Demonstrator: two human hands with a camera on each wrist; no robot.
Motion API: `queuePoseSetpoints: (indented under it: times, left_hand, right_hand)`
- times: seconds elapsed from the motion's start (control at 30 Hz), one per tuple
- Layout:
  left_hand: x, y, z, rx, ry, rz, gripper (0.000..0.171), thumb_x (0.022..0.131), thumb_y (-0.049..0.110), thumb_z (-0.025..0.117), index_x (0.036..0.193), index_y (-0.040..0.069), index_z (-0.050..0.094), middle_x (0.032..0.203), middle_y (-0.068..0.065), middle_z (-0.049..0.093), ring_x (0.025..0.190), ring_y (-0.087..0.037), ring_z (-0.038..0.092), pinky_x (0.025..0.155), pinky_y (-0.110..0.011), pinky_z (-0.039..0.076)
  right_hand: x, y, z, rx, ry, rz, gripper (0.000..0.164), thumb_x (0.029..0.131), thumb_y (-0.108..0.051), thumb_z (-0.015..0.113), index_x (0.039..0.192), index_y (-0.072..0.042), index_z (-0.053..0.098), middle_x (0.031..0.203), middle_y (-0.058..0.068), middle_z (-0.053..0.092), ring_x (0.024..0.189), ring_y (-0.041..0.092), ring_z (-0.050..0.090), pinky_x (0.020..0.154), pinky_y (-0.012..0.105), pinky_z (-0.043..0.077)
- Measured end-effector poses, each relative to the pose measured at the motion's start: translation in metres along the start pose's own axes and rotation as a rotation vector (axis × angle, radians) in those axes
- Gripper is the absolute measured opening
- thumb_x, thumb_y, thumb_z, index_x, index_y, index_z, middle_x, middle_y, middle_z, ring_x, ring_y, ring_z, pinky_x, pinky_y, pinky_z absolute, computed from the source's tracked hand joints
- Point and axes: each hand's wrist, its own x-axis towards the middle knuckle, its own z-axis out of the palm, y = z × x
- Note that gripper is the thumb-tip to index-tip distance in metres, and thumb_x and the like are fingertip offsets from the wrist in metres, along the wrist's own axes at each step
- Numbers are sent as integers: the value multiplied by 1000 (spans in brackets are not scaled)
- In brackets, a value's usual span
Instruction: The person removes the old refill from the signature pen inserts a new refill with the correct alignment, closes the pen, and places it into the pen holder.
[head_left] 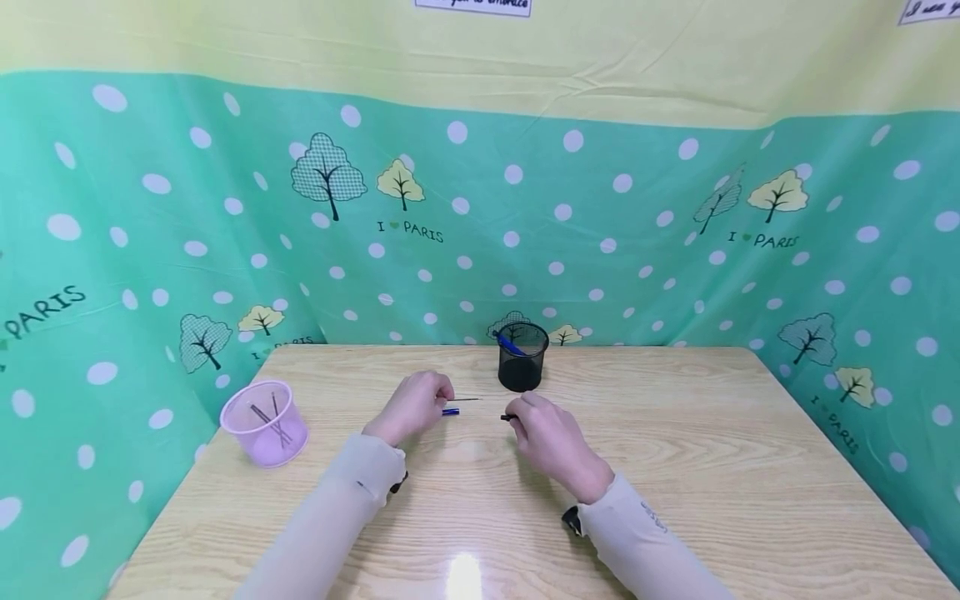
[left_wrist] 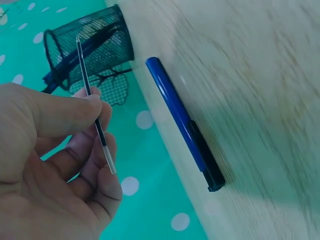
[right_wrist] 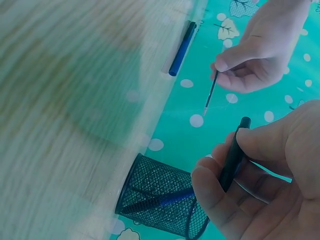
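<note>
Two bare hands at work above a wooden tabletop [head_left: 675, 458]. The left hand [head_left: 415, 406], left of centre in the head view, pinches a slender pen refill [left_wrist: 84, 72] between thumb and forefinger, its fingers narrowed to the refill's thickness. In the head view the refill projects rightward, nearly level; in the left wrist view it runs obliquely, metal point toward the upper left of the frame and clear end below the thumb. The right hand [head_left: 551, 437], right of centre in the head view, holds a black pen barrel [right_wrist: 232, 162], gripped between the thumb and curled fingers; one end protrudes beyond the thumb toward the top of the right wrist view. Refill and barrel are apart.

A blue pen piece [left_wrist: 175, 112] with a dark, clipped end lies on the tabletop, just beside the left hand in the head view and diagonal across the centre of the left wrist view. Beyond the hands, at the upper middle of the tabletop, a black mesh cup [head_left: 521, 375] stands upright, with a blue pen [head_left: 510, 343] leaning inside it toward the upper left. At the left of the frame a lilac basket [head_left: 270, 450] contains thin dark sticks [head_left: 262, 415]. A green, white-dotted cloth [head_left: 480, 217] printed with trees hangs behind.
</note>
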Motion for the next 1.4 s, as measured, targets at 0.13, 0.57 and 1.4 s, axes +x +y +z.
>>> queuePoseSetpoints:
  times: [0.13,0.57,1.4]
  left_hand:
    - [4,-2,2,15,-18,-2,17,82,-5,61,87,8,70,87,2,63,82,-16,57,79,-35,49]
    - [14,-5,9,7,-68,-28,24,80,-10,55,86,8,70,88,1,64,82,-17,57,80,-34,49]
    - [32,-14,24,75,-116,-50,24,78,-9,56,83,11,67,84,2,61,78,-17,55,77,-34,48]
  right_hand:
    - [0,0,0,-3,-1,0,9,86,-5,67,92,-11,68,84,-4,58,72,8,56,61,27,50]
    - [0,0,0,0,3,1,9,86,-4,66,92,-11,68,83,-4,57,71,8,56,60,26,50]
    - [0,-2,1,-25,-15,8,7,87,-7,66,92,-12,67,83,-5,58,72,8,56,60,27,50]
